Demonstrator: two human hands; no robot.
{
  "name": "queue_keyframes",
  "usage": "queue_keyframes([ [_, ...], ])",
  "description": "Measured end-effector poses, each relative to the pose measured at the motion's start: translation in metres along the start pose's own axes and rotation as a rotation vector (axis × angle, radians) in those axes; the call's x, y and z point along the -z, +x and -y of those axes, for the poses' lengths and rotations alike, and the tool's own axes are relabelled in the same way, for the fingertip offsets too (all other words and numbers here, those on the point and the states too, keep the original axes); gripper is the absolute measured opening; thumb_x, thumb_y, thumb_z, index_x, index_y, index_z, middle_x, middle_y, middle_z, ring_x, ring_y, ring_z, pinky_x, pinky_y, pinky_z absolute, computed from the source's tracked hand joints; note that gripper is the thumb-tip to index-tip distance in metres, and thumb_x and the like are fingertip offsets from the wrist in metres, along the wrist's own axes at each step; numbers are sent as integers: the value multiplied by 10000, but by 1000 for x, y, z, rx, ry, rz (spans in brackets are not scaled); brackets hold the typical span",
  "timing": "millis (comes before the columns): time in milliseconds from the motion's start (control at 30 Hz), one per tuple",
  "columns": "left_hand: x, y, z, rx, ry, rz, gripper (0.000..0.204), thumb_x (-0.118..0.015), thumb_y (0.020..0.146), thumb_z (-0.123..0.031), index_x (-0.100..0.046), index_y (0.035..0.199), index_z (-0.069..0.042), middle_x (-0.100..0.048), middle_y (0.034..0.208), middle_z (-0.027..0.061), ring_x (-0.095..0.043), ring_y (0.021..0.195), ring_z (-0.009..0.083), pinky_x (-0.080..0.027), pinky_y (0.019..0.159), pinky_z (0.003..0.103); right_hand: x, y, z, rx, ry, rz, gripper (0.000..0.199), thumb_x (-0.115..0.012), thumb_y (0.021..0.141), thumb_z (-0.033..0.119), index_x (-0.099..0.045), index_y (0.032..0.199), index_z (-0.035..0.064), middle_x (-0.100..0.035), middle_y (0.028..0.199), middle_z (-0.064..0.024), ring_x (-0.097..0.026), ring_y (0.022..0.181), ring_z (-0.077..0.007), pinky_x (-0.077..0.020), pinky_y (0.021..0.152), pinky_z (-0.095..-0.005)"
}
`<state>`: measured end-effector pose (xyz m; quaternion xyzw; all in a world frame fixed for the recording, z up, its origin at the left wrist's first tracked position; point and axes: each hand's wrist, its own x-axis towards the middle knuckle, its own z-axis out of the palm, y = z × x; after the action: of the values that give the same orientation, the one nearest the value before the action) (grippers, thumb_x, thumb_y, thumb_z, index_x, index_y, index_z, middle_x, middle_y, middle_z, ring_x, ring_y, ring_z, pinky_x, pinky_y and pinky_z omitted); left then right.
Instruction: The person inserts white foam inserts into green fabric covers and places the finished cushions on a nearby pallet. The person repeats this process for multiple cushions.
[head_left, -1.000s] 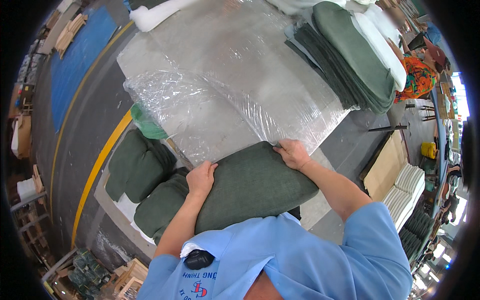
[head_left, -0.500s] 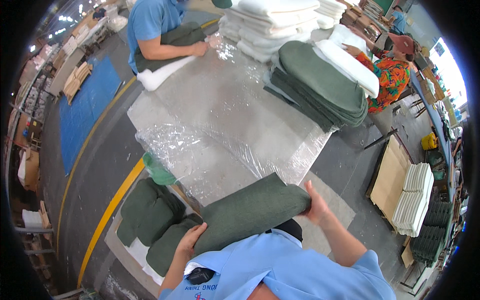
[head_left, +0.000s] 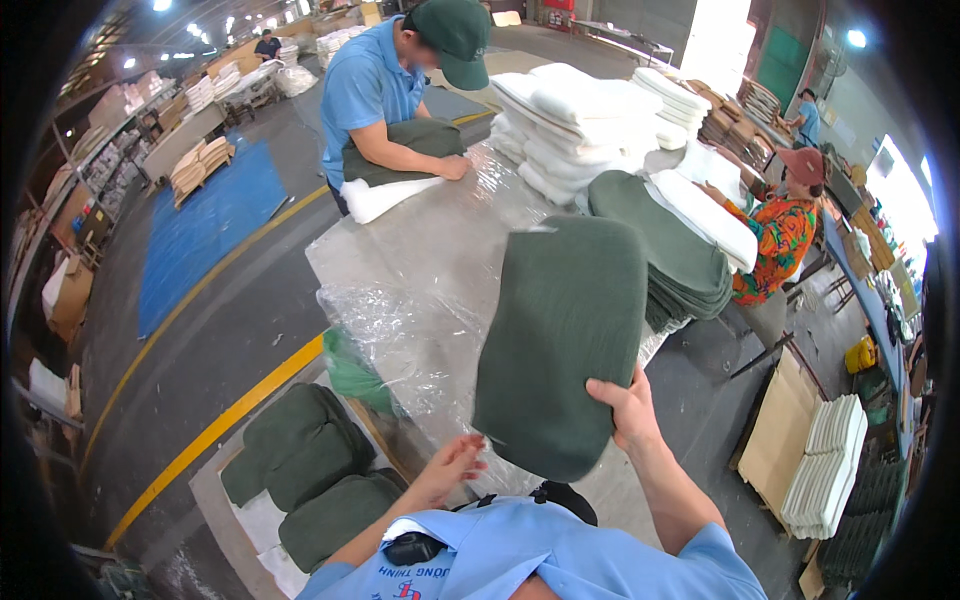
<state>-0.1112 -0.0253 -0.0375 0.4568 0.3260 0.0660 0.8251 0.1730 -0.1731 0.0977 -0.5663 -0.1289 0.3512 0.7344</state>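
A dark green felt-like pad [head_left: 560, 340] with rounded corners is held up in front of me over the table's near side. My right hand [head_left: 630, 408] grips its lower right edge, thumb on the upper face. Just off the pad's lower left corner is my left hand [head_left: 455, 468], fingers loosely apart and holding nothing. Beyond the raised pad lies a stack of similar green pads [head_left: 690, 290], partly hidden by it. More folded green pads [head_left: 300, 445] rest on a low platform at my left.
Plastic film covers the table [head_left: 400, 270]. White padding [head_left: 580, 110] is piled at its far side. A co-worker in blue [head_left: 365, 95] leans over a green pad at the far left; another in a patterned shirt [head_left: 780, 235] handles white pads at right. A green bag [head_left: 355, 370] hangs near the table's left corner.
The green pad has been raised and swung from lying across my front to a near-upright position over the table. My left hand has let go of it; my right hand still grips it.
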Motion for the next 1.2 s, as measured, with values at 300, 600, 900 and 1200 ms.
queue_keyframes([
  [300, 102, 54, -38, 161, -319, 143, 754, -390, 1063, -705, -616, 1417, -78, -690, 1365, 109, -673, 1221, 247, -541, 1029, 426, -4, -52, 19, 572, -1274, 711, 703, -800, 670, -3, -668, 1352, 108, -736, 1250, -112, -723, 1128, -309, -584, 944, -421],
  [600, 92, 101, -20, 338, 1034, 353, 469, -815, 922, -397, -737, 1219, -43, -744, 1009, 48, -663, 856, 138, -539, 741, 343, -6, -60, -40, 601, -1431, 942, 676, -793, 737, 65, -665, 1394, 160, -694, 1373, -46, -674, 1218, -312, -542, 1019, -450],
  [900, 69, 105, 6, -17, 1310, 122, 348, -645, 1011, -331, -705, 1164, -24, -729, 1102, 250, -690, 1069, 436, -535, 886, 511, 1, 88, -111, -91, -1566, 901, 525, -719, 978, 347, -631, 1437, 107, -553, 1505, -211, -640, 1240, -367, -526, 1050, -453],
  [1200, 66, 85, 11, -266, 1314, -118, 193, -552, 1054, -276, -578, 1074, -86, -695, 840, 273, -684, 854, 508, -495, 724, 613, -1, 91, -181, 62, -1539, 741, 243, -646, 1018, 325, -687, 1046, 87, -737, 958, -209, -700, 1042, -415, -521, 924, -536],
])
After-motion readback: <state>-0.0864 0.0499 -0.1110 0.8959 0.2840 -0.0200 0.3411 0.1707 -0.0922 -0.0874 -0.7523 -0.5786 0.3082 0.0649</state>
